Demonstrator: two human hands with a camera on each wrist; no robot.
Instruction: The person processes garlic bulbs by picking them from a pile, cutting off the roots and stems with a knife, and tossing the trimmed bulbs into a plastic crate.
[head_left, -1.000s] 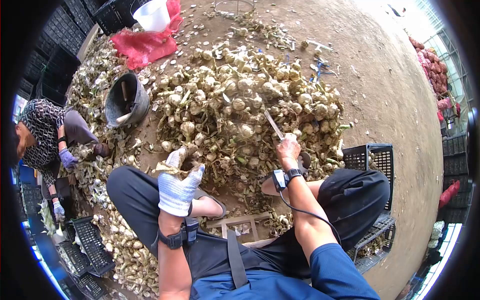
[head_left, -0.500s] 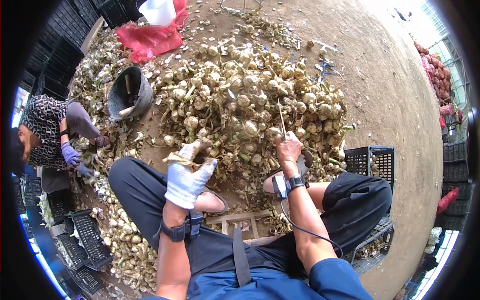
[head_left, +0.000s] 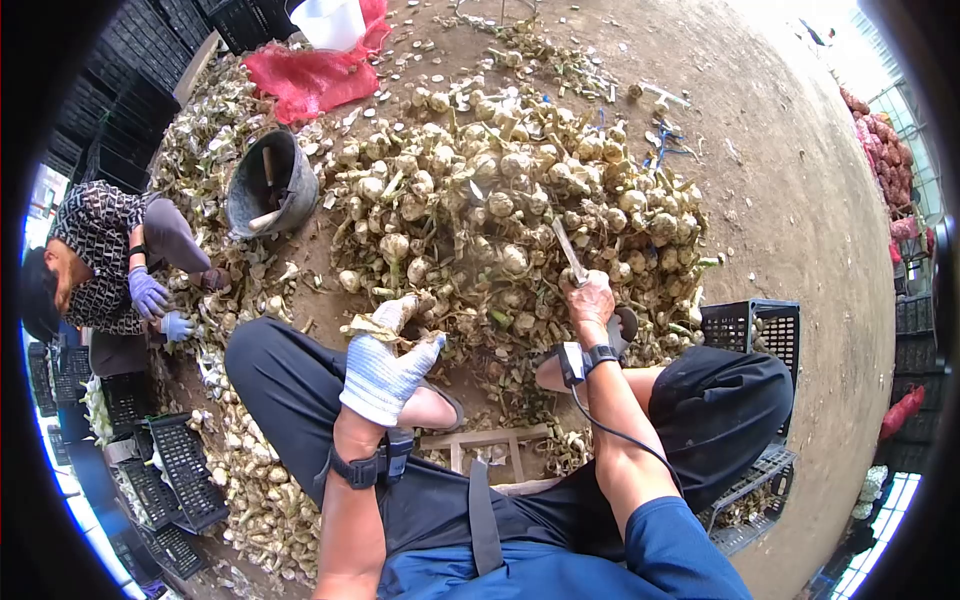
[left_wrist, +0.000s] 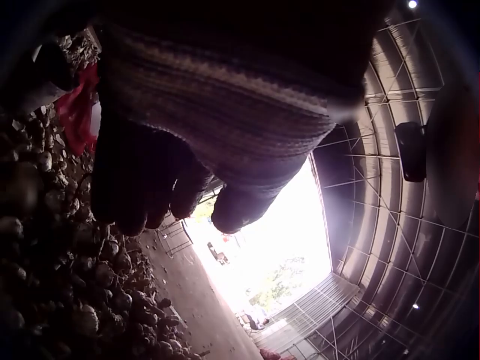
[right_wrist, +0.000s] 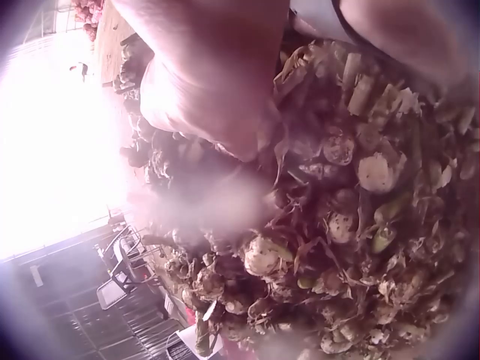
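Floor point(head_left: 800, 200): bare, dusty ground, spread out beyond both hands.
Garlic pile point(head_left: 500, 190): lay just ahead of the left hand point(head_left: 385, 365) and right hand point(head_left: 590, 298).
Bucket point(head_left: 270, 185): stood ahead-left of the left hand.
Black crate point(head_left: 750, 325): sat right of the right hand.

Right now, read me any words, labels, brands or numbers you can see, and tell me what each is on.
No text can be read.
The bucket, sack, pail and crate show no lettering.
The knife in the right hand and the gloved left hand, holding garlic, show none either.
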